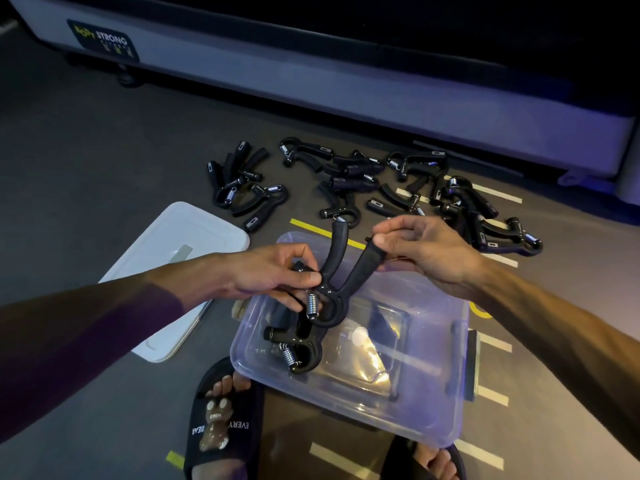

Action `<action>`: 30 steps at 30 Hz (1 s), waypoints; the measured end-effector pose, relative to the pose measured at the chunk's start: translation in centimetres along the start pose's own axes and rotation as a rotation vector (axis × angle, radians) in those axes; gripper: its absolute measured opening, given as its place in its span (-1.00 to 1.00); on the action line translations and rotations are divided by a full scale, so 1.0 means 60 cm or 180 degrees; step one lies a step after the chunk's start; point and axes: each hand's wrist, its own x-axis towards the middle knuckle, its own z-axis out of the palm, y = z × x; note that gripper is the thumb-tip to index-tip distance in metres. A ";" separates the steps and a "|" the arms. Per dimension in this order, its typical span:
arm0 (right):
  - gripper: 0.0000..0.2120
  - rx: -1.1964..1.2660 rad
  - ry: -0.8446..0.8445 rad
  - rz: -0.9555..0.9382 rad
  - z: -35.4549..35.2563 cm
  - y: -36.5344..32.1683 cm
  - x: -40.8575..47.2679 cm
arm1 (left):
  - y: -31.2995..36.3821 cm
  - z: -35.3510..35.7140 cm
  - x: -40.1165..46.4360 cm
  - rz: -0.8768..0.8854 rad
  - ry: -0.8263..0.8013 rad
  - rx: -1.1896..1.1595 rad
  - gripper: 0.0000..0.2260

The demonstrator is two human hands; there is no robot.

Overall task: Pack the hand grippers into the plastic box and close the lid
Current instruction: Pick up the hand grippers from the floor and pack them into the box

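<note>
Above the plastic box [349, 386], whose right half lies free beside one packed gripper [298, 344], your left hand [273, 271] and right hand [422, 251] pinch one hand gripper [343, 271].

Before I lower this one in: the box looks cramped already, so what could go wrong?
1. The held hand gripper has splayed handles; it may catch on the hand gripper already in the plastic box.
2. Stacked carelessly, the floor pile may prevent the lid from closing.
</note>
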 end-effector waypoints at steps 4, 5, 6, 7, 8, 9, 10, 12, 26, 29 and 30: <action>-0.85 -0.0304 0.0040 -0.0129 0.012 0.018 0.007 | 0.009 -0.001 -0.002 0.0532 0.0648 0.1105 -0.79; -0.84 -0.0401 0.0008 -0.0141 0.018 0.024 0.008 | 0.012 -0.005 0.001 0.0837 0.1068 0.1407 -0.74; -0.85 -0.0465 -0.0026 -0.0137 0.026 0.031 0.008 | 0.014 -0.013 0.006 0.1110 0.1486 0.1613 -0.72; -0.87 -0.0504 -0.0065 -0.0115 0.036 0.041 0.009 | 0.015 -0.021 0.011 0.1327 0.1794 0.1761 -0.73; -0.90 -0.0545 -0.0110 -0.0085 0.047 0.051 0.011 | 0.013 -0.031 0.018 0.1474 0.1980 0.1912 -0.77; -0.93 -0.0606 -0.0148 -0.0061 0.058 0.062 0.015 | 0.009 -0.038 0.024 0.1559 0.2027 0.2091 -0.81; -0.95 -0.0679 -0.0177 -0.0051 0.067 0.071 0.020 | 0.000 -0.043 0.032 0.1600 0.1980 0.2323 -0.84; -0.93 -0.0827 -0.0240 -0.0021 0.080 0.082 0.034 | -0.016 -0.045 0.043 0.1549 0.1828 0.2713 -0.82; -0.95 -0.1209 -0.0130 0.0104 0.116 0.110 0.052 | -0.045 -0.043 0.065 0.1407 0.1416 0.2633 -0.68; -0.90 -0.1451 -0.0013 -0.0059 0.122 0.111 0.047 | -0.048 -0.042 0.068 0.1332 0.1420 0.2600 -0.69; -0.92 -0.1705 0.0016 -0.0187 0.122 0.111 0.045 | -0.049 -0.042 0.069 0.1298 0.1420 0.2594 -0.69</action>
